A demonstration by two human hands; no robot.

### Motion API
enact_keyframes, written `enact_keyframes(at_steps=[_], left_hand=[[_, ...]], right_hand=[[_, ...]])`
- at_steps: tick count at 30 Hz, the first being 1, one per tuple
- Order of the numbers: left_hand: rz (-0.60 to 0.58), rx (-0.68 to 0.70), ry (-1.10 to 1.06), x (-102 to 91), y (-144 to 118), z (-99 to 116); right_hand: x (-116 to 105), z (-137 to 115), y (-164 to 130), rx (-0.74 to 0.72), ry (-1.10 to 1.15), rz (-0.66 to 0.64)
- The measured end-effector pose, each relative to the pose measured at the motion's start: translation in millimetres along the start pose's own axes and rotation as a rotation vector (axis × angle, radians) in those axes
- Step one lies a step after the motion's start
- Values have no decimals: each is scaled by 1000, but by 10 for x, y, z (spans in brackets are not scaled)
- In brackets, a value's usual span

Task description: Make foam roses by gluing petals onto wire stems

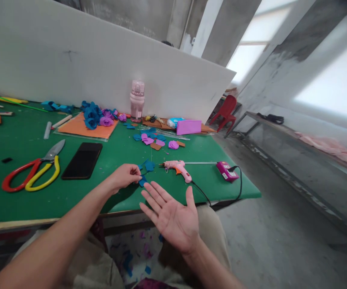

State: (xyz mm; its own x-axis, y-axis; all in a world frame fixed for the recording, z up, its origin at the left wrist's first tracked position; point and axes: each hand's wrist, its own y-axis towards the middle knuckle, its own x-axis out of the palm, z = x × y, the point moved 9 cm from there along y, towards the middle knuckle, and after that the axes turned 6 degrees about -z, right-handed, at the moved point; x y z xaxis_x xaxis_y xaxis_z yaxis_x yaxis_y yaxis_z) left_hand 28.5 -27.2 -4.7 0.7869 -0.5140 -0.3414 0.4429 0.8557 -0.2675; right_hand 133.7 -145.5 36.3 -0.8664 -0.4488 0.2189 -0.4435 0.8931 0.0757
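Note:
My left hand (127, 176) is closed in a pinch just above the table, with a small blue petal-like piece (143, 181) at its fingertips. More blue pieces (149, 165) lie directly beyond those fingers. Palm up and fingers spread, my right hand (175, 216) is held over the table's front edge and holds nothing. A pink glue gun (177, 167) rests on its side beyond the right hand, a glue stick projecting from its back towards a magenta box (227, 171) with a black cord.
Red-and-yellow-handled scissors (37, 170) and a black phone (83, 160) lie left on the green table (41, 206). Behind are blue flowers (92, 115) on an orange sheet (74, 129), loose purple petals (147, 139), a pink bottle (137, 100) and a white board (101, 68).

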Motion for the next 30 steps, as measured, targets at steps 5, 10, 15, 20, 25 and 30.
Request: enact_keyframes(at_steps=[5,10,15,20,25,30], left_hand=[[-11,-11,-10,9,3,-19],[-20,-10,-7,16,7,-15],[-10,-19,-21,12,-9,10],[-6,-20,-34,13,-5,7],[-7,-20,-43,20,-14,12],[-10,-41,-59,26,-26,12]], right_hand=[[-403,-206,-110,-83,-203,232],[-1093,-634,-239,-136,-1001,568],[-1501,-578,-25,17,-1611,565],[-1782,-222,205,276,-1527,458],[-1801,-160,323,331,-1574,485],[-1827,-267,337,248,-1274,549]])
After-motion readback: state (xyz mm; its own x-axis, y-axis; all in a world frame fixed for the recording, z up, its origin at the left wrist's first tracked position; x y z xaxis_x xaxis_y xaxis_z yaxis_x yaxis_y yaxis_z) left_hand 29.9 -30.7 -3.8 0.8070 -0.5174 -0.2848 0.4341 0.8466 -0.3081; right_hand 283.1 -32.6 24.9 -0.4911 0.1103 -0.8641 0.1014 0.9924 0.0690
